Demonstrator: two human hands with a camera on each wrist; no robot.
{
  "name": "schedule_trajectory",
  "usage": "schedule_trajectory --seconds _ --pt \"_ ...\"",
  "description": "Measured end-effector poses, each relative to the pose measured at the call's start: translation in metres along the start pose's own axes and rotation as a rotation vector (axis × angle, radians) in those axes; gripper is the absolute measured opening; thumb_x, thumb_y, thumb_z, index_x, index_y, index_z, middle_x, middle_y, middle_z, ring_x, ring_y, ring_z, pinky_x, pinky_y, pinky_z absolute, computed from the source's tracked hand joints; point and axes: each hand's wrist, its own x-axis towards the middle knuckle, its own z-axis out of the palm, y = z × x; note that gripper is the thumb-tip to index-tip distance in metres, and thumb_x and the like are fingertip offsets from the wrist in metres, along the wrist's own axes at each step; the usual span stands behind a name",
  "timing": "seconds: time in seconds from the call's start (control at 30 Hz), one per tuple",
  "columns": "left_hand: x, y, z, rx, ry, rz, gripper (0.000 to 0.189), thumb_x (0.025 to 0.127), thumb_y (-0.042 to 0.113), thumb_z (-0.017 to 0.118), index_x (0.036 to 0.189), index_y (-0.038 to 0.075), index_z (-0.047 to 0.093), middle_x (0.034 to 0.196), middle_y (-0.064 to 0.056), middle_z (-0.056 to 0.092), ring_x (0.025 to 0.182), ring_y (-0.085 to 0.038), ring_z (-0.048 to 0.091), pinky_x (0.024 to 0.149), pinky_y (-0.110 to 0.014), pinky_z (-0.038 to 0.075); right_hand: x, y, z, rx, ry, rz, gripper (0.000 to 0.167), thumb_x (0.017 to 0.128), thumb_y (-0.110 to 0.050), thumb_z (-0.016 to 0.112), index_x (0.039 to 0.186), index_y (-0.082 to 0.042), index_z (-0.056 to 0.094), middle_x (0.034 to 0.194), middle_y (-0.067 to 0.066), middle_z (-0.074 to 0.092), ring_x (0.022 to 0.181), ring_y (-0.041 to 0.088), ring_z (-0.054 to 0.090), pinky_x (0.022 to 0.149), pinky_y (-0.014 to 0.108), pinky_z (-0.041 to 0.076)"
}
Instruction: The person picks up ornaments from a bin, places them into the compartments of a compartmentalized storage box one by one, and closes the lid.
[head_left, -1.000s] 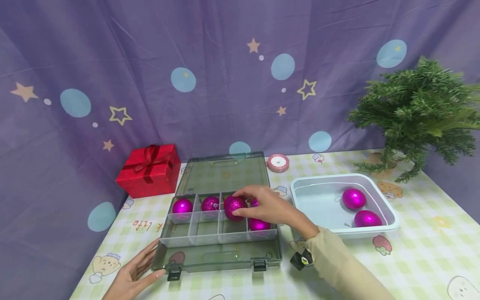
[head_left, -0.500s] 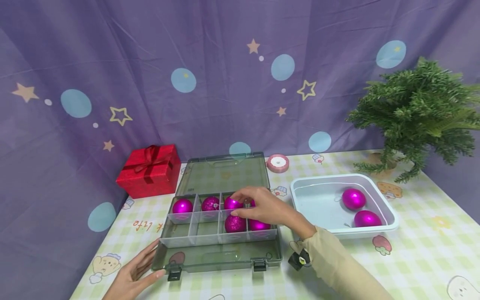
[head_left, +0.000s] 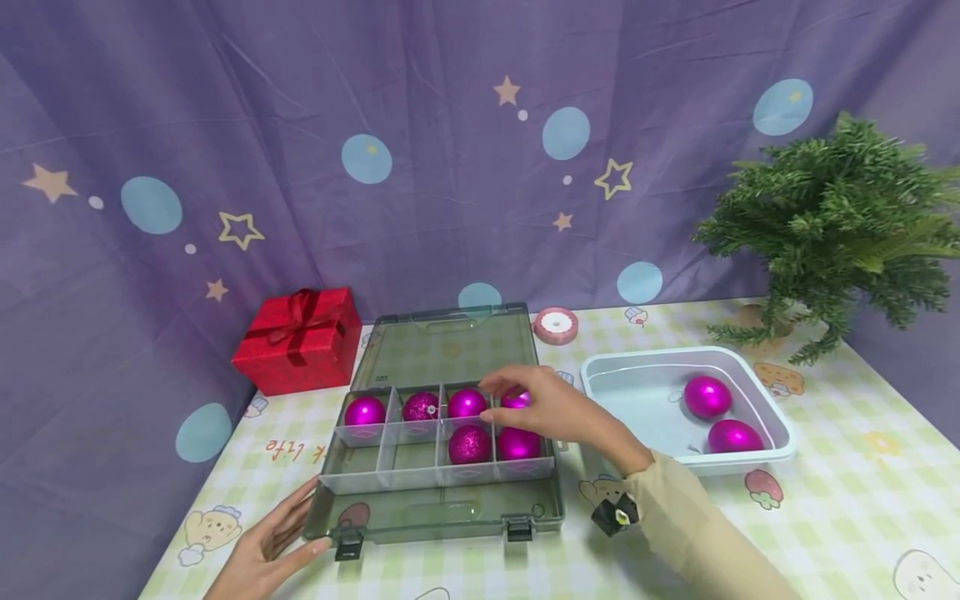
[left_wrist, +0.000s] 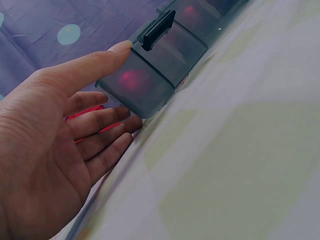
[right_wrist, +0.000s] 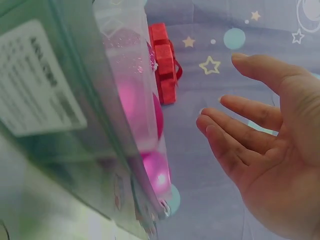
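A transparent grey divided storage box [head_left: 412, 521] lies with its lid [head_left: 450, 350] folded back. Its back row holds a shiny magenta bauble [head_left: 365, 413], a glittery one, another shiny bauble [head_left: 467, 403] and one partly behind my right hand [head_left: 558, 408]. In the row before it, a glitter bauble [head_left: 470, 445] and a shiny bauble [head_left: 517, 444] fill the two right compartments. My right hand hovers over the right end, thumb and fingers apart, holding nothing, as the right wrist view shows. At the front left corner my left hand [left_wrist: 55, 135] rests its thumb, with relaxed fingers alongside.
Right of the box stands a pale blue tub [head_left: 630, 458] with two shiny baubles [head_left: 708, 397] in it. A red gift box [head_left: 300, 342] sits at the back left, a pink ribbon roll [head_left: 557, 326] behind. An artificial pine tree [head_left: 840, 225] stands at the back right.
The glitter bauble went down into the third compartment of the nearer row and was let go. My right hand has since lifted slightly and shifted right. The left hand stays put.
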Motion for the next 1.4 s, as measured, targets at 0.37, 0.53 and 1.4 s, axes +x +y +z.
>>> schedule_trajectory --seconds 0.37,0.53,1.4 --pt "0.000 -0.002 -0.001 0.001 0.012 0.019 0.081 0.095 0.036 0.078 0.162 0.013 0.037 0.158 -0.015 0.044 0.120 0.011 0.047 0.096 -0.014 0.044 -0.027 0.013 -0.032 -0.032 0.103 -0.016 0.036 0.096 -0.016 0.075 0.128 -0.001 0.069 0.121 0.014 0.072 0.108 0.035 0.068 0.094 0.053 0.055" --pt "-0.001 -0.002 -0.001 0.001 0.026 0.051 0.079 0.095 0.033 0.078 0.161 0.012 0.039 0.157 -0.015 0.046 0.118 0.015 0.047 0.096 -0.014 0.044 -0.045 0.020 -0.048 -0.071 0.158 0.043 0.034 0.097 -0.021 0.077 0.126 -0.005 0.071 0.119 0.008 0.072 0.107 0.027 0.069 0.095 0.046 0.055" --pt "0.000 0.000 0.000 0.013 0.002 0.005 0.080 0.096 0.036 0.076 0.162 0.013 0.036 0.158 -0.015 0.044 0.135 -0.014 0.050 0.097 -0.016 0.045 -0.129 0.053 -0.114 -0.310 0.309 0.235 0.037 0.098 -0.026 0.075 0.127 -0.003 0.070 0.119 0.016 0.072 0.104 0.035 0.070 0.080 0.040 0.059"
